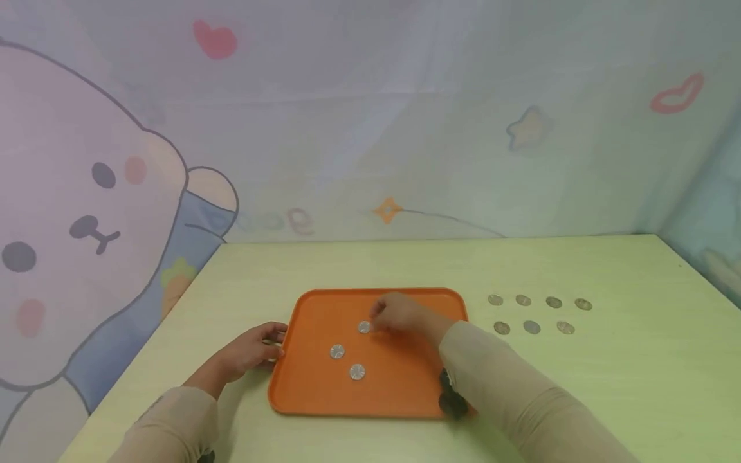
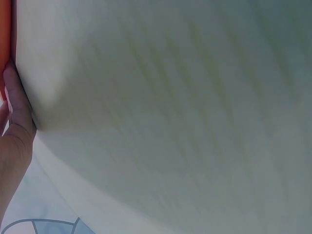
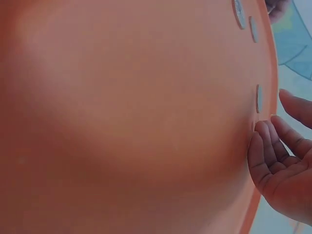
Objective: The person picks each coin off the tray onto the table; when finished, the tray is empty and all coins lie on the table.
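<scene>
An orange tray (image 1: 312, 395) lies on the table. Three silvery coins rest inside it: a lower coin (image 1: 357, 372), a left coin (image 1: 337, 351) and an upper coin (image 1: 364, 326). My right hand (image 1: 399, 313) is low over the tray, fingertips right beside the upper coin. In the right wrist view the thumb (image 3: 296, 108) stands apart from the loosely bent fingers (image 3: 261, 156), and nothing shows between them. At the tray's left side, my left hand (image 1: 253, 350) touches the outer rim with its fingertips. Only part of that hand (image 2: 17, 126) shows in the left wrist view.
Right of the tray, several coins lie on the pale yellow-green table (image 1: 631, 386) in two rows, a back row (image 1: 523, 300) and a front row (image 1: 531, 327). A printed cloth (image 1: 370, 128) with a bear figure hangs behind the table.
</scene>
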### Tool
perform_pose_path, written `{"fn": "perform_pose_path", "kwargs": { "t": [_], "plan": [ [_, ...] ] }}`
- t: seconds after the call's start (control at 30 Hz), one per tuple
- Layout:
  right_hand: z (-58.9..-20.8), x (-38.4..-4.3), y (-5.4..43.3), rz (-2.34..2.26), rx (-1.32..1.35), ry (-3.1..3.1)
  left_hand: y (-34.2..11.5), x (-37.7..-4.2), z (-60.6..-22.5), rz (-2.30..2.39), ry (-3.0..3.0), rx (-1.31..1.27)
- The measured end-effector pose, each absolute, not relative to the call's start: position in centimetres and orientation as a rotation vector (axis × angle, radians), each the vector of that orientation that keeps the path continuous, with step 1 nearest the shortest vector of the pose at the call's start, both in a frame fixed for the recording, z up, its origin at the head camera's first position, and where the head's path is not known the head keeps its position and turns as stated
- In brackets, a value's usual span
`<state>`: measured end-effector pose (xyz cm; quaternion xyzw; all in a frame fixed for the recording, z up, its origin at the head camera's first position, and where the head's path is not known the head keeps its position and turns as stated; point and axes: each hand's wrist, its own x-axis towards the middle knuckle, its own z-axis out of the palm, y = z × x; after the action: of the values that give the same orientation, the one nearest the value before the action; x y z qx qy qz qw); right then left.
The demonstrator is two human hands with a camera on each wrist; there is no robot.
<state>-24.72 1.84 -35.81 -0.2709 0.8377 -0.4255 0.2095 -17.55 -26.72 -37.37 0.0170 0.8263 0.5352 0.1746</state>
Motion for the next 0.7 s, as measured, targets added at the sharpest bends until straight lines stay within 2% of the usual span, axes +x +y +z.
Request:
{"fn": "perform_pose_path", "kwargs": {
  "t": [0.7],
  "plan": [
    [-36.1,-25.2,-1.0,-0.838,-0.825,2.592,-26.7,-17.7,-37.3,1.485,2.360,-0.001]
  ]
}}
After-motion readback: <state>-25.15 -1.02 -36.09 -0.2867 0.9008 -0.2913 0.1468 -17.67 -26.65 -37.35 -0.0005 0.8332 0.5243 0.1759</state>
